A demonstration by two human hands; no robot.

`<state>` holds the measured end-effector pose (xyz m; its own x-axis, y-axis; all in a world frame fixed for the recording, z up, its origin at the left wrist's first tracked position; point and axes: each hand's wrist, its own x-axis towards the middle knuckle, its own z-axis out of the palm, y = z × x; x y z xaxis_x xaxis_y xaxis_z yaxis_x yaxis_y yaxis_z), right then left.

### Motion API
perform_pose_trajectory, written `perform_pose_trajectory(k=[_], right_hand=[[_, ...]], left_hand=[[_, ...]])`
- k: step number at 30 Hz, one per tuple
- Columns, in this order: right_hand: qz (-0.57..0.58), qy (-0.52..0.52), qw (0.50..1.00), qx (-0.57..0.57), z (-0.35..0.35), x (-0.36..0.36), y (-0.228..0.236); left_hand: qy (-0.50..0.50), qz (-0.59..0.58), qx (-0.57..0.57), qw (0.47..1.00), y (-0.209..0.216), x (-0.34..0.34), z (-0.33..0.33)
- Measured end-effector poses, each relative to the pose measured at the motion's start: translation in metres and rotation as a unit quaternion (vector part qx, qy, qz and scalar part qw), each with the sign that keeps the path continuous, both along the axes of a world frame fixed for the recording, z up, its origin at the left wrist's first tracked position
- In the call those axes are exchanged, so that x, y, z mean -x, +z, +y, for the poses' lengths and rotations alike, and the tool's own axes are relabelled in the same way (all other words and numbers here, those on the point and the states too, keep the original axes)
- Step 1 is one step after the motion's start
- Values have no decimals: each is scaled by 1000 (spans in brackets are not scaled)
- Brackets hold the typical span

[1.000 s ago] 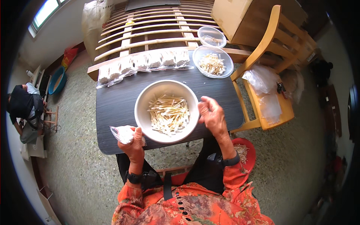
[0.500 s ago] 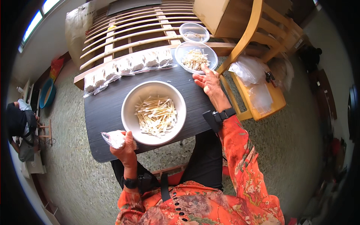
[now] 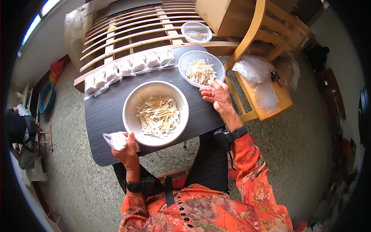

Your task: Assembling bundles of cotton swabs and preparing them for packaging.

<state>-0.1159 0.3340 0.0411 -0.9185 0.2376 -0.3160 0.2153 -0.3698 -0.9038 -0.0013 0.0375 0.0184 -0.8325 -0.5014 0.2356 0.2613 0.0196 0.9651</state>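
My left hand [image 3: 128, 155] is closed around a small clear bag of cotton swabs [image 3: 115, 140], white tips bunched inside it. It is beside the near left rim of a large white bowl [image 3: 130, 116]. Loose cotton swabs [image 3: 157, 118] lie crisscrossed in that bowl. My right hand [image 3: 219, 96] pinches the near right rim of a clear plastic bowl [image 3: 218, 65], thumb on the edge and the other fingers curled below. A smaller heap of swabs [image 3: 201, 72] lies in this bowl, which is slightly tilted.
Several filled swab bags [image 3: 125, 66] line the far edge of the dark table [image 3: 104, 123]. Behind are a slatted wooden frame [image 3: 143, 29], another clear bowl [image 3: 196, 32] and a cardboard box [image 3: 220, 15]. A wooden chair [image 3: 284, 102] holding plastic bags stands at right.
My right hand has drawn the clear bowl of swabs nearer, away from the other clear bowl behind it. My left hand keeps hold of the bag, almost unmoved.
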Motion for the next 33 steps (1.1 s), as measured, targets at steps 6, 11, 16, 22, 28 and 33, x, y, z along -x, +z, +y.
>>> perform_pose_trajectory(k=[6, 11, 16, 22, 28, 33], right_hand=[[1, -1, 1000, -6, 9, -30, 2], [6, -2, 999, -35, 16, -46, -2], [28, 1, 999, -15, 13, -47, -9], [10, -22, 1000, -3, 13, -53, -12], [26, 14, 999, -26, -13, -100, -15], [62, 108, 991, -42, -41, -128, 10]], left_hand=[[-11, -8, -24, 1000, -2, -1, -3], [-6, -1, -4, 1000, -13, 1, -6], [-2, 0, 2, 1000, -15, 3, -6], [-26, 11, 1, 1000, -12, 2, -5], [-20, 24, 0, 999, -15, 2, -12], [-8, 56, -95, 994, -19, 6, -18]])
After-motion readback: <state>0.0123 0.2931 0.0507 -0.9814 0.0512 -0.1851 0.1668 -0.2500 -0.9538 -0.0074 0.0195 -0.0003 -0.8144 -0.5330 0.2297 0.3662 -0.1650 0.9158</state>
